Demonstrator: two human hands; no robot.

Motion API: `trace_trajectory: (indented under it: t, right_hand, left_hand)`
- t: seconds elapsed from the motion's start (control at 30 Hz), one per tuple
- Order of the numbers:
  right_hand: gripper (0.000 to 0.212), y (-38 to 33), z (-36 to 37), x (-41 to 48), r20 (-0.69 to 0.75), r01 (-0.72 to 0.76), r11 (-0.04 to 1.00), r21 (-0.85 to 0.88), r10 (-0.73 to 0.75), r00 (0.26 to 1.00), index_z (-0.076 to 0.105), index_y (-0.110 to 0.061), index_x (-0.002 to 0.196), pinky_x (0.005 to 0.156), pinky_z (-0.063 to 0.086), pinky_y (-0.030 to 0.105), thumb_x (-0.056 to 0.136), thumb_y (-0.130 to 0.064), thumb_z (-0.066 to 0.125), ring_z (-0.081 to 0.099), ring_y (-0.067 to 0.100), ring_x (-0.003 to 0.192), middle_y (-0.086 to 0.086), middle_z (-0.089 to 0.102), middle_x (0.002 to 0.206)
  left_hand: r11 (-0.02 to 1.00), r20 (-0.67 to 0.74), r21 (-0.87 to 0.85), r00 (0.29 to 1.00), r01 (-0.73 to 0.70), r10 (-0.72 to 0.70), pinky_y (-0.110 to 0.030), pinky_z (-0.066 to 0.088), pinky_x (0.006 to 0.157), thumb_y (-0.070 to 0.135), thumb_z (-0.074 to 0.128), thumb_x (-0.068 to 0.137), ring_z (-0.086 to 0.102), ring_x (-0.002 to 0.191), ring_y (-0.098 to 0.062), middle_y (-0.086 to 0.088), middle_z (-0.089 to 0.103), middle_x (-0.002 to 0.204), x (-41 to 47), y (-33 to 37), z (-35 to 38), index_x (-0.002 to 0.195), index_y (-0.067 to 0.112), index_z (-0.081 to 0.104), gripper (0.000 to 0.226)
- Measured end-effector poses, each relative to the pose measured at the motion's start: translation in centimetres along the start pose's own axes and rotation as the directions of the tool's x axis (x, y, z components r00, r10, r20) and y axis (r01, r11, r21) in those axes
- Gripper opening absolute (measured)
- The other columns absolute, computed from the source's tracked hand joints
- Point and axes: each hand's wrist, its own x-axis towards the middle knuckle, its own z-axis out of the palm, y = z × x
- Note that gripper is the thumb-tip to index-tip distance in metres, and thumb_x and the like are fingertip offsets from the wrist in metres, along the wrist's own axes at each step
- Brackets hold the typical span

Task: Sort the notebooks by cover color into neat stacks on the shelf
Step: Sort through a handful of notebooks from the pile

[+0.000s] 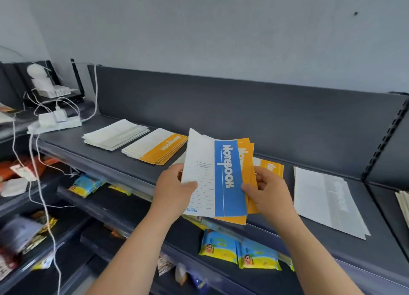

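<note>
Both hands hold a fan of notebooks over the front edge of the dark grey metal shelf (221, 122). The left hand (174, 184) grips the blue-and-white paper notebook (221, 177) on top, and the right hand (265, 190) pinches the orange-banded notebooks (249, 157) behind it. On the shelf lie a plain white stack (116, 134), an orange-and-white stack (155, 148), and another white stack (327, 201) near the right end. At the left end sits a white power strip (55, 123) with trailing cables. Behind it all is a grey wall (199, 29).

Left hand (174, 185) and right hand (269, 189) grip the notebooks (228, 162) — forearms extended
</note>
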Motion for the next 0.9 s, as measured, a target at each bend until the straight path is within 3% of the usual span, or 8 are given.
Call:
trace_trajectory:
  t: [0.2,0.37,0.5,0.67,0.77,0.9]
  right_hand:
    - [0.019,-0.5,6.0,3.9,0.041,0.001,1.000,-0.013,0.000,0.999,0.051,-0.029,0.100,0.047,0.047,0.009,0.089,-0.017,0.061,0.061,0.000,0.080,-0.019,0.060,0.089]
    - [0.022,-0.5,9.4,8.7,0.065,0.011,0.998,-0.067,-0.007,0.998,0.053,-0.029,0.107,0.056,0.050,0.014,0.090,-0.017,0.060,0.063,0.005,0.082,-0.015,0.062,0.091]
    - [0.022,-1.0,12.2,12.6,0.106,0.039,0.995,-0.088,-0.029,0.994,0.055,-0.029,0.102,0.050,0.046,0.010,0.088,-0.013,0.060,0.062,0.002,0.074,-0.014,0.062,0.084]
    - [0.014,-1.4,16.1,16.4,0.127,0.011,0.991,-0.137,0.006,0.992,0.056,-0.027,0.103,0.054,0.046,0.013,0.090,-0.020,0.059,0.063,0.006,0.076,-0.013,0.063,0.085]
    - [0.009,-1.6,18.3,18.1,0.121,-0.018,0.987,-0.162,0.038,0.992,0.055,-0.026,0.098,0.053,0.042,0.014,0.090,-0.021,0.058,0.061,0.005,0.078,-0.012,0.061,0.086]
    - [0.009,-1.9,21.6,19.6,0.092,-0.058,0.977,-0.203,0.079,0.993,0.057,-0.022,0.098,0.057,0.047,0.016,0.090,-0.021,0.059,0.062,0.007,0.080,-0.007,0.065,0.091]
  left_hand:
    - [0.999,-0.067,0.032,0.998,0.012,-0.010,-0.018,0.050,0.061,0.003,0.054,0.090,0.060,0.089,-0.006,0.012,0.064,0.099,4.5,-3.1,-3.3,0.102,0.022,0.064,0.025]
    - [0.999,-0.133,0.040,0.991,0.011,-0.005,-0.017,0.048,0.059,-0.001,0.050,0.087,0.059,0.083,0.001,0.020,0.063,0.088,9.2,-4.9,-5.1,0.094,0.025,0.064,0.031]
    - [0.996,-0.167,0.083,0.986,0.022,-0.008,-0.019,0.049,0.059,0.000,0.047,0.088,0.060,0.081,0.000,0.011,0.067,0.091,13.5,-6.5,-6.5,0.099,0.016,0.068,0.029]
    - [0.984,-0.170,0.175,0.985,0.039,-0.009,-0.010,0.039,0.045,0.003,0.044,0.090,0.058,0.076,-0.004,0.014,0.065,0.089,18.4,-8.0,-8.6,0.093,0.022,0.064,0.028]
    - [0.983,-0.149,0.176,0.989,0.045,-0.019,-0.016,0.043,0.047,0.001,0.041,0.090,0.059,0.075,-0.007,0.016,0.063,0.083,21.0,-9.1,-9.7,0.089,0.025,0.062,0.032]
    - [0.971,-0.107,0.236,0.994,0.024,0.001,-0.024,0.044,0.052,-0.001,0.039,0.088,0.058,0.078,-0.011,0.008,0.065,0.092,24.5,-10.9,-11.3,0.101,0.024,0.064,0.037]
